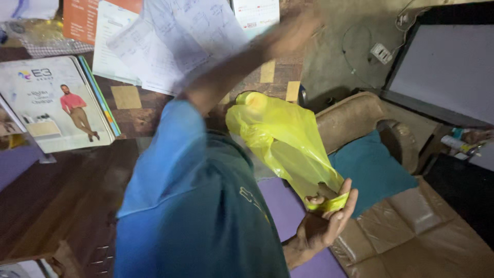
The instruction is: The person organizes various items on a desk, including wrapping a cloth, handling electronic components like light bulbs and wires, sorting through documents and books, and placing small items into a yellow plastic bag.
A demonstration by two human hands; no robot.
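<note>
**Near right: yellow bag pinched at its neck**

Right hand (323,224) grips the crumpled yellow plastic bag (280,139) by its gathered end, beside the teal cushion (373,170). Left hand (293,31), far over loose white papers (175,41), is blurred, so I cannot tell its state. A firm pinch probably steadies the bag best.

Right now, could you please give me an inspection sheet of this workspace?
Surface: dark wooden tabletop, patterned flooring beyond it.
Job's things: yellow plastic bag, crumpled, its lower end gripped; loose printed sheets at the top.
Clutter: glossy booklet on a stack; orange leaflet.
Grippers: right hand closed on the bag's end; left hand stretched out at the sheets, too blurred to judge its grip.
Cables: thin wire looped beside a white plug.
Surroundings: brown armchair with a teal cushion; dark-framed panel; brown wrapped package; purple mat.
</note>
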